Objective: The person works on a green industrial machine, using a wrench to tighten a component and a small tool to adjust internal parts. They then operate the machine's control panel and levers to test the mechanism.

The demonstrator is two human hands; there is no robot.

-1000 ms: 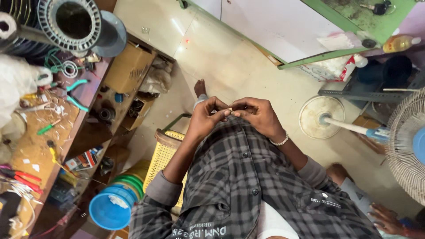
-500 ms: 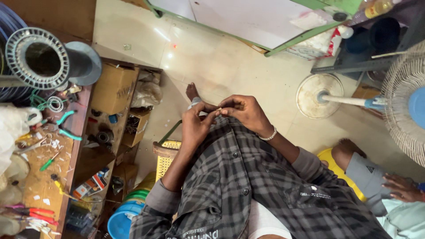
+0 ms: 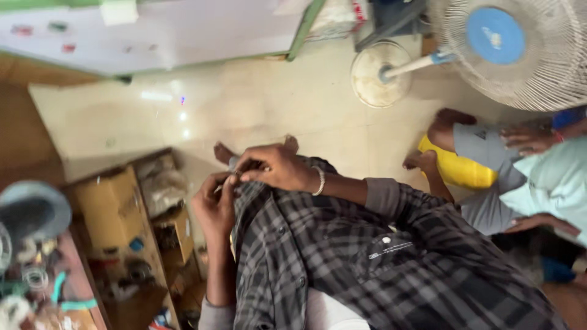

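two hands point(image 3: 254, 183) pinch one small pale piece point(image 3: 227, 181).

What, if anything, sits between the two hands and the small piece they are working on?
Nothing visible does. The left hand and right hand already meet on the small thin piece in front of the plaid shirt; their fingertips pinch it directly.

Small pale piece pinched between two hands

The small pale piece point(image 3: 227, 179) (too blurred to identify) sits in front of the checked shirt, above the floor, pinched where the left hand point(image 3: 215, 205) and right hand point(image 3: 278, 168) fingertips meet.
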